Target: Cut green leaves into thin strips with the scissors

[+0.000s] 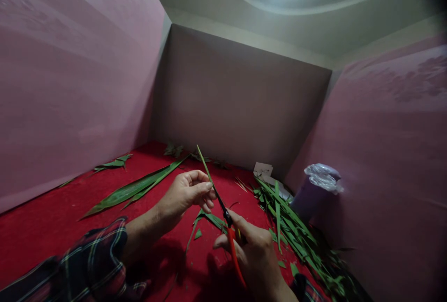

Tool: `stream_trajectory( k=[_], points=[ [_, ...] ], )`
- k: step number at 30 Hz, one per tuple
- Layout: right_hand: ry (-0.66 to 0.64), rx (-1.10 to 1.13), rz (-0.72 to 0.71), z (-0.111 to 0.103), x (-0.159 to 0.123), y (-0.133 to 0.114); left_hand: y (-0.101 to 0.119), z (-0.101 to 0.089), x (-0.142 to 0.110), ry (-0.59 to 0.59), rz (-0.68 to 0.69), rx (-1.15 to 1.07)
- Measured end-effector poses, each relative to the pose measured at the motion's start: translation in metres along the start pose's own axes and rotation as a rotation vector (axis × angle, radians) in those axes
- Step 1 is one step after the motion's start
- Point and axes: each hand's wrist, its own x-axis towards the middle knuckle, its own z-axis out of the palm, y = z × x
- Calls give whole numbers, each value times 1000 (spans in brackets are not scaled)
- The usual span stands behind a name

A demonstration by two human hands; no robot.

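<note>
left hand (192, 191) pinched on a slim green strip (203, 161), right hand (257, 242) clasping red-handled scissors (232, 246), green leaves (138, 185) scattered on red surface (38, 232)

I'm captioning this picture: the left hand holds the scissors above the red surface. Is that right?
Not quite: the head view shows that the right hand holds the scissors above the red surface.

passage: red cloth (38, 232), near left | obstacles: leaf pile (296, 227), purple bin (307, 197), right; pink wall (70, 83), left
</note>
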Motion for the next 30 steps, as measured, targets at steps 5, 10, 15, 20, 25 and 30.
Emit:
stream_trajectory(
  k=[5, 10, 15, 20, 25, 30],
  points=[
    [-13, 28, 10, -2, 1, -1, 2, 0, 0, -13, 5, -3],
    [-32, 75, 27, -2, -1, 1, 2, 0, 0, -6, -8, -12],
    [-9, 71, 3, -1, -2, 1, 2, -1, 1, -5, 4, 3],
    [11, 15, 27, -2, -1, -2, 3, -1, 1, -21, 15, 24],
    [-37, 54, 73, -2, 1, -4, 4, -2, 1, -29, 18, 25],
    [-62, 94, 116, -2, 3, -7, 4, -1, 1, -41, 17, 14]
  ],
)
